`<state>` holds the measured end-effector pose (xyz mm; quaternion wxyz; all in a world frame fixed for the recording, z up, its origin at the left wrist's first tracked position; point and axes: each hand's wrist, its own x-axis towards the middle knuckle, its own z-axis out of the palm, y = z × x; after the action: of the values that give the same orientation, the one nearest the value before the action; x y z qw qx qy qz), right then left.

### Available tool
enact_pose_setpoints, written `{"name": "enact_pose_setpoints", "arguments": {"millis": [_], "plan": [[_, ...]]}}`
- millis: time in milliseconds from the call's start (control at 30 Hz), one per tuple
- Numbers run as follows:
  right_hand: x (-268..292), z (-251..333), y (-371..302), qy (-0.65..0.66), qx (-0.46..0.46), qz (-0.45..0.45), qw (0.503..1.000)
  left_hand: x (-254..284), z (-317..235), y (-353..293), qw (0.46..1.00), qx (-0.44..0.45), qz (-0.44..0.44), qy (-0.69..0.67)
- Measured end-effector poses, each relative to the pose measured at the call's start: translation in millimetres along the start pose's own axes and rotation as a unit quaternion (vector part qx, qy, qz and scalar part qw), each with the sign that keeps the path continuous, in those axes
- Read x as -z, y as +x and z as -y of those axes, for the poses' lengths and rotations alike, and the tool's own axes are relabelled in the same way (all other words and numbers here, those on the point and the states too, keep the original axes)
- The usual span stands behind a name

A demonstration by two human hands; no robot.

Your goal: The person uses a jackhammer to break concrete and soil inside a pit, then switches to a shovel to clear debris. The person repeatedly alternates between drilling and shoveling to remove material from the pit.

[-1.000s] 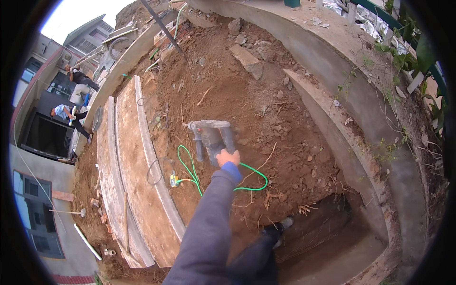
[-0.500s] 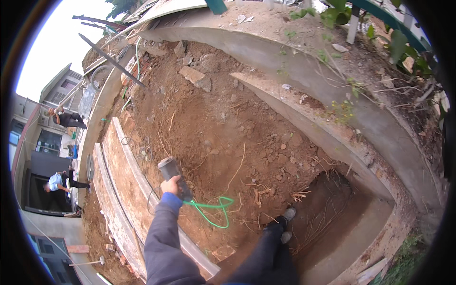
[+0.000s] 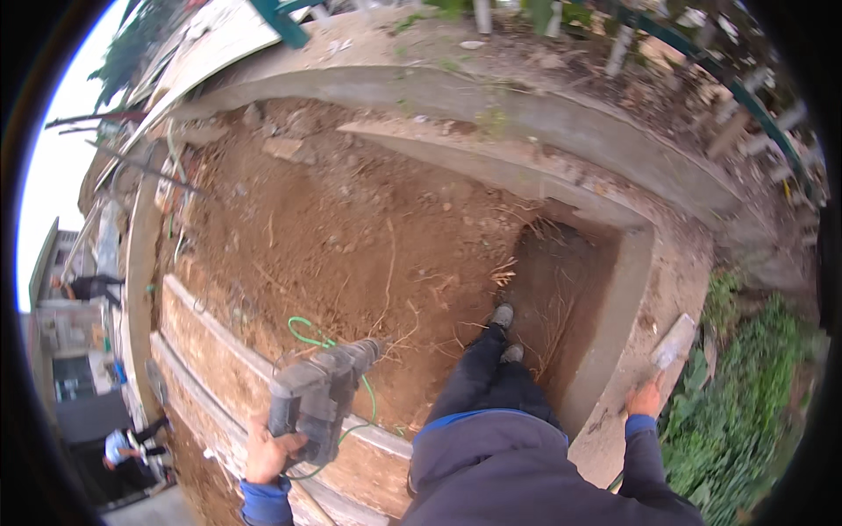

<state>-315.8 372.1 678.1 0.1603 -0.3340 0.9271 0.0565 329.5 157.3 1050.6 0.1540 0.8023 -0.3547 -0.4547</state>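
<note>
My left hand point(image 3: 267, 451) is wrapped round the rear handle of a dark grey hammer drill point(image 3: 320, 394), at the lower left. The drill's chuck end points to the upper right, over the dug soil. A green cord point(image 3: 373, 408) loops around the tool. My right hand point(image 3: 645, 401) lies on top of the low concrete wall point(image 3: 605, 438) at the right, its fingers stretched out. Just beyond those fingers is a pale flat slab point(image 3: 675, 340).
My shoes point(image 3: 503, 316) stand at a dug pit point(image 3: 553, 272) with roots. Long concrete beams point(image 3: 219, 324) run along the left. Green plants point(image 3: 737, 394) grow beyond the right wall. Two people, one in a light blue shirt point(image 3: 117, 447), are at the far left.
My view has turned, and my body leans toward the right wall. The drill has come nearer and now shows side-on, still in my left hand. My right hand has come into view on the wall.
</note>
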Motion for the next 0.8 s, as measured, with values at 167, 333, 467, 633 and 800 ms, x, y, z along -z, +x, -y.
{"name": "enact_pose_setpoints", "arguments": {"millis": [167,333,467,633,800], "plan": [[22.2,22.9,-22.6,-0.011,0.067,-0.143,0.987,-92.1,-29.7,9.9,0.978,-0.030,0.198,0.054],[85.5,86.9,-106.7,0.208,0.055,0.012,0.976,-225.4,-24.8,51.4,0.931,-0.134,0.327,0.090],[93.6,155.9,-143.7,0.499,0.024,0.136,0.856,-347.1,-13.5,79.0,0.894,-0.229,0.355,0.148],[37.4,225.9,-96.0,0.631,-0.026,0.166,0.757,-445.5,1.2,89.5,0.860,-0.297,0.380,0.168],[-47.0,268.7,-15.1,0.671,-0.203,0.182,0.689,-511.0,24.9,126.2,0.828,-0.283,0.407,0.262]]}}
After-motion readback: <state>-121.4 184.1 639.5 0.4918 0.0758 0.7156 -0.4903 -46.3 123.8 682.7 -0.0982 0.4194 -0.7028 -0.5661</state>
